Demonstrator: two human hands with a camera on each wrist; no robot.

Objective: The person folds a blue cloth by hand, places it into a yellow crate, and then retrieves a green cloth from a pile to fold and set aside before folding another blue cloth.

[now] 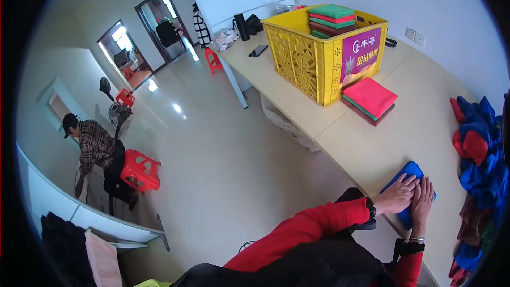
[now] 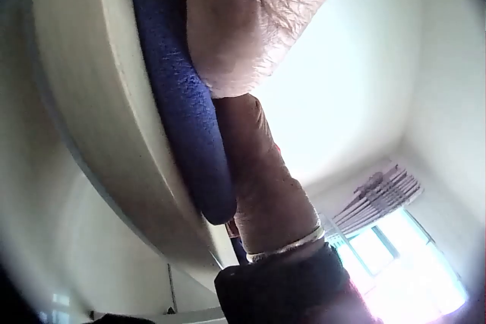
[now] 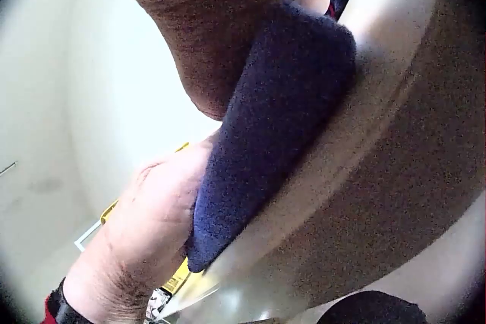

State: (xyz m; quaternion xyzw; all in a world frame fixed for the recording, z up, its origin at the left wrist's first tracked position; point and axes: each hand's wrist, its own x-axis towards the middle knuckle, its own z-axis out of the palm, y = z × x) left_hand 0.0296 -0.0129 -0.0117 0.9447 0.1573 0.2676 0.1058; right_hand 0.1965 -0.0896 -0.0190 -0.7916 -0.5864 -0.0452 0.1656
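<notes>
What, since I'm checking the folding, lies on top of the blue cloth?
The left hand and right hand rest on the cloth, covering its middle; the surface beneath them cannot be seen.

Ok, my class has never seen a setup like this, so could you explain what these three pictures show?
There is no robot here, just a person's bare left hand and right hand. The wide picture comes from a camera worn on the head, looking forward and down. The two close ones come from cameras worn on each wrist. Both hands rest on a folded blue cloth, which lies on the table; nothing is lifted. Also on the table are a yellow crate with folded cloths stacked inside, a smaller folded stack beside it, and a loose heap of cloth.
</notes>
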